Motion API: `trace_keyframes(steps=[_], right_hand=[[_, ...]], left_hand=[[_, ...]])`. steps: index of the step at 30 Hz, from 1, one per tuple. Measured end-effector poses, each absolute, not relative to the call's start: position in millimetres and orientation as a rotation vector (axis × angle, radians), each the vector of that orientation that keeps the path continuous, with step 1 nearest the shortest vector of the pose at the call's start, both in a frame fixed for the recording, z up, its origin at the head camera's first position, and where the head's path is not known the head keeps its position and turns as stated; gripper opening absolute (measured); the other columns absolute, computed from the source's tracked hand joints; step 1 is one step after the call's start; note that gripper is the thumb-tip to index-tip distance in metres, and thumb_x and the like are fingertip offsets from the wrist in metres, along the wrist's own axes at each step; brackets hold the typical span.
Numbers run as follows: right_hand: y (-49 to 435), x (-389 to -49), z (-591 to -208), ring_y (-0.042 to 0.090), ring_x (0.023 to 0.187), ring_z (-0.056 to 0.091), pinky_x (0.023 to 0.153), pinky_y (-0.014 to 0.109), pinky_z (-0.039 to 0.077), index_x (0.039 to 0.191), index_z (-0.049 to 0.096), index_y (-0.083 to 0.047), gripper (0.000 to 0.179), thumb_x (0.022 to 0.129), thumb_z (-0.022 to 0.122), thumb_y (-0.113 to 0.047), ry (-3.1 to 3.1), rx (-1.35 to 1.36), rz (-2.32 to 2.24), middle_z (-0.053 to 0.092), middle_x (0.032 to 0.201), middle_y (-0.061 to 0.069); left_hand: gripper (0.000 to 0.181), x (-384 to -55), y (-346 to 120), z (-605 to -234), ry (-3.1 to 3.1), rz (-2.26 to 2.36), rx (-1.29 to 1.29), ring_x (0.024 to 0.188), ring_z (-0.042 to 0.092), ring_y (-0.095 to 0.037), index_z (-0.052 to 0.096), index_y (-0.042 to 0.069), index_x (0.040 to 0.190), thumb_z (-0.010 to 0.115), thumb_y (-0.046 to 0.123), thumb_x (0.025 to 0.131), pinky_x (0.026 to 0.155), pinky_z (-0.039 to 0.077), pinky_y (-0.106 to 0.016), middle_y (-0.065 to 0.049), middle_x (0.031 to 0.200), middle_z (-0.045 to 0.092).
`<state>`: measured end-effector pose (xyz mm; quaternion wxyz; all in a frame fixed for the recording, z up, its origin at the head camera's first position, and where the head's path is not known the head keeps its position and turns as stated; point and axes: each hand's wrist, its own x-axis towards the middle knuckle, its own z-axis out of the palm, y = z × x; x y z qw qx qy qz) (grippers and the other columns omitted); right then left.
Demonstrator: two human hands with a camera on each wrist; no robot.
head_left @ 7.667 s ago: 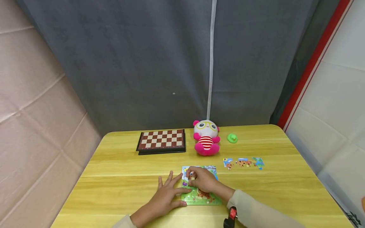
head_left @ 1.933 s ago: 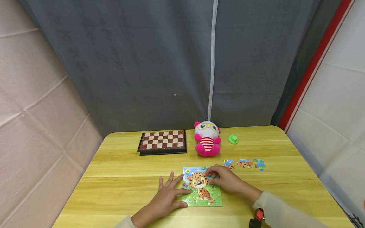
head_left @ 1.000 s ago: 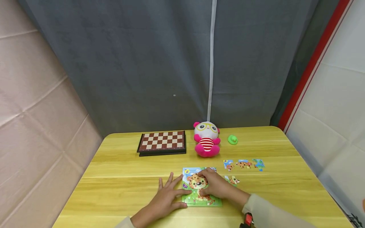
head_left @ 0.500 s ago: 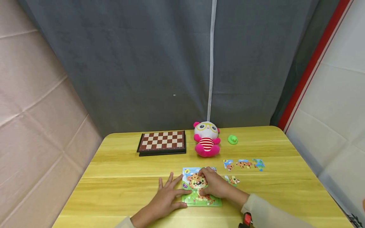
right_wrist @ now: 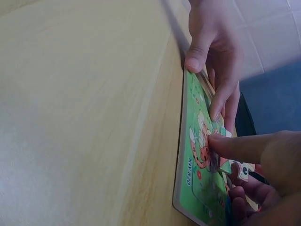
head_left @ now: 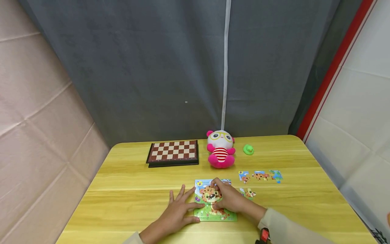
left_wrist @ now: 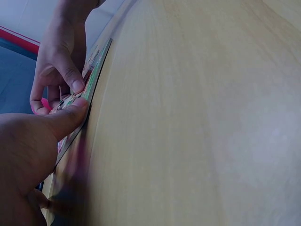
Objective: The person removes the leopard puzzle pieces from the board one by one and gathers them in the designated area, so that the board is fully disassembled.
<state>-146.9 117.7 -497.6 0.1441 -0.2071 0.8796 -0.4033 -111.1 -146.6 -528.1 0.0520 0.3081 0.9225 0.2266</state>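
Note:
A leopard jigsaw puzzle [head_left: 230,215] in a flat tray lies before me on the wooden table. My left hand [head_left: 176,210] rests at its left edge with fingers spread, the thumb and a finger touching the board. Over the upper right part of the puzzle, my right hand [head_left: 228,196] has thumb and fingers bent. Between them, in the right wrist view, a puzzle piece [right_wrist: 242,172] with a printed eye stands tipped up from the board. The right thumb [right_wrist: 221,145] touches the puzzle surface beside it; the hand hides part of the picture.
A loose puzzle piece [head_left: 250,192] lies right of the board, partly behind the right hand. Three more pieces, one a leopard-body piece [head_left: 260,175], form a row behind it. Farther back are a chessboard box [head_left: 173,153], a pink panda plush [head_left: 220,150] and a green toy duck [head_left: 248,149].
A loose piece now lies right of the board. My right hand went from the puzzle's upper left to its right side, then back over the leopard's face. The left hand stayed.

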Motion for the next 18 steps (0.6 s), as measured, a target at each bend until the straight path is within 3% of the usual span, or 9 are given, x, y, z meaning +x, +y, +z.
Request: trace_keyframes(steps=[13, 18], right_hand=[[123.1, -149.9, -496.0, 0.015, 0.075, 0.048, 0.067, 0.026, 0.040, 0.119, 0.056, -0.012, 0.041, 0.087, 0.081, -0.006, 2.433, -0.590, -1.337, 0.054, 0.085, 0.009], [125.2, -150.8, -498.9, 0.012, 0.072, 0.049, 0.068, 0.026, 0.041, 0.119, 0.058, -0.012, 0.035, 0.091, 0.078, -0.007, 2.436, -0.590, -1.375, 0.052, 0.079, 0.003]], left_hand=[[0.048, -111.2, -146.7, -528.4, 2.796, 0.702, 0.940, 0.151, 0.013, -0.057, 0.064, 0.048, 0.135, 0.065, 0.061, 0.089, 0.102, 0.003, -0.091, -0.011, 0.168, 0.030], [0.048, -111.3, -146.7, -527.9, 2.804, 0.700, 0.945, 0.151, 0.014, -0.057, 0.064, 0.047, 0.135, 0.065, 0.061, 0.089, 0.102, 0.003, -0.091, -0.012, 0.168, 0.030]])
